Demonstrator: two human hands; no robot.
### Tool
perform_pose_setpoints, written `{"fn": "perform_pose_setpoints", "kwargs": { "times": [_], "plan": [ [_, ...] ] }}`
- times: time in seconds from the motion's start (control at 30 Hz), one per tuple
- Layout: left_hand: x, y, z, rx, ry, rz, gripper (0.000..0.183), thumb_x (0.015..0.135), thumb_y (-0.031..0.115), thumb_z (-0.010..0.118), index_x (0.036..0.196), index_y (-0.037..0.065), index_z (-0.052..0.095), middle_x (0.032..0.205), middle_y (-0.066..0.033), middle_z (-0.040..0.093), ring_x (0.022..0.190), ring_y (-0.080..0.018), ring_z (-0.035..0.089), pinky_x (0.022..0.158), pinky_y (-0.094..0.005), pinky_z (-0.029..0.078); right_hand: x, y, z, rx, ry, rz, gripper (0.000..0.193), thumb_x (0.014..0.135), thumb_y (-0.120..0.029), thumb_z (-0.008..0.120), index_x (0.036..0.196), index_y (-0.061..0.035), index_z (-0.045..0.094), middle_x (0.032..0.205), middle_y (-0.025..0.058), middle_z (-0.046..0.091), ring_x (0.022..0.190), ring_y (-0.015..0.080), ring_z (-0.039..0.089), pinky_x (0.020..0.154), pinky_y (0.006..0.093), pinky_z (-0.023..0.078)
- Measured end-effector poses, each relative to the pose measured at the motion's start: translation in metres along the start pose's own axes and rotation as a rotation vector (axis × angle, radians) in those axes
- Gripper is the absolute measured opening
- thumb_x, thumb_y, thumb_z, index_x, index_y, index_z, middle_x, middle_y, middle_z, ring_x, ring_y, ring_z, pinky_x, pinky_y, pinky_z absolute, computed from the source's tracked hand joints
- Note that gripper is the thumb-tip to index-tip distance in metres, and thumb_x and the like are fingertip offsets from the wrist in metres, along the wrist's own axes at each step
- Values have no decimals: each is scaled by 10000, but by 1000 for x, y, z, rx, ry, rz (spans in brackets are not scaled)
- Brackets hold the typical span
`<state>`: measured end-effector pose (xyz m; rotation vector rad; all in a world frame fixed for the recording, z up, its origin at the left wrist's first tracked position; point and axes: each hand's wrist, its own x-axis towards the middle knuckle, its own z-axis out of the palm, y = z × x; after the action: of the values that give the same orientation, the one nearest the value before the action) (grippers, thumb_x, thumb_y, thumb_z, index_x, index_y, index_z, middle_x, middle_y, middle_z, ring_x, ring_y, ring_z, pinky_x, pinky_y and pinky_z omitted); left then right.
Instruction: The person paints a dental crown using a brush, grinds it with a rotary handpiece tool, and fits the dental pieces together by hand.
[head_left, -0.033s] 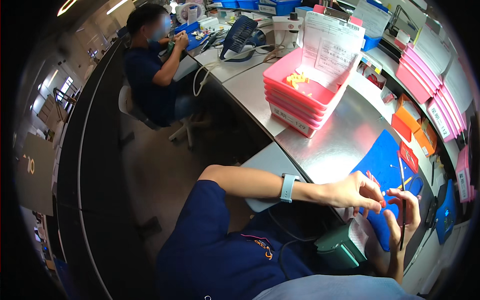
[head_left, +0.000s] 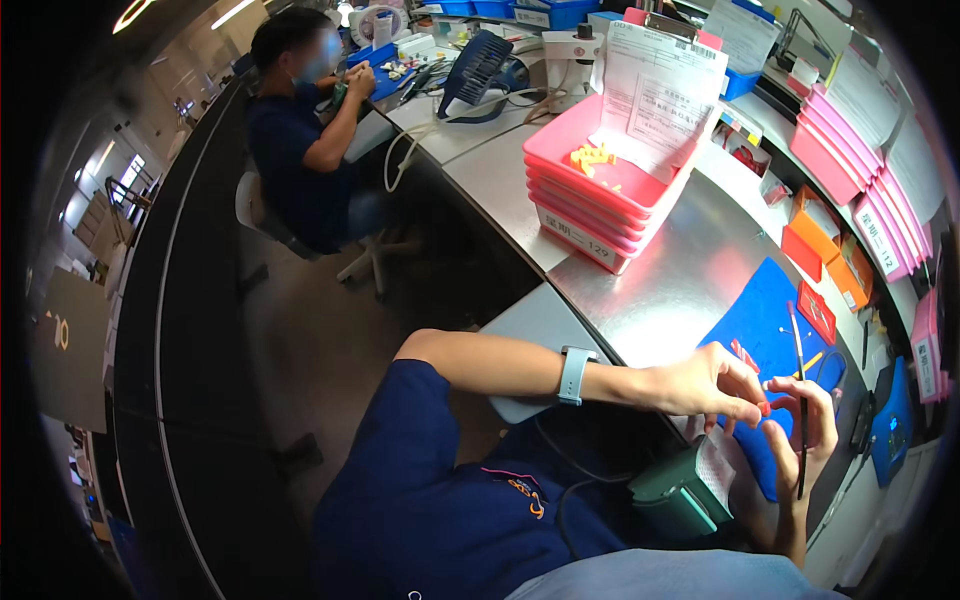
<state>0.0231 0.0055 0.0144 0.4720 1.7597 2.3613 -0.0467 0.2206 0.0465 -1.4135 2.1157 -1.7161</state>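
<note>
Small red piece, lower right of frame, pinched between thumb and fingertips of left hand. Right hand, just beside it: fingers bent, holding a thin stick that runs up and down the frame; thumb and forefinger tips apart. Cannot tell whether these touch the piece. Blue mat beyond both hands. Stacked pink trays, upper centre-right; yellow pieces in top one.

Label on pink trays, print on white sheet
</note>
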Motion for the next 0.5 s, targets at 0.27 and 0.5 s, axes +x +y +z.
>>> {"fn": "perform_pose_setpoints", "kwargs": {
  "times": [0.27,0.5],
  "plan": [
    [-4,1,4,-30,-55,-82,273,900,242,728,1042,9,706,787,-54,689,644,-86,643,527,-216,508,-5,-4,2,58,-30,94,423,746,110,699,1146,45,575,1063,167,657,965,228,663,889,329,509],
    [-2,-4,5,-39,-59,-104,285,891,240,735,1052,7,701,833,-53,691,682,-94,653,537,-220,516,-2,-2,2,5,-92,-42,404,715,125,694,1096,37,592,1003,151,657,913,222,647,849,329,507]
  ]
}}
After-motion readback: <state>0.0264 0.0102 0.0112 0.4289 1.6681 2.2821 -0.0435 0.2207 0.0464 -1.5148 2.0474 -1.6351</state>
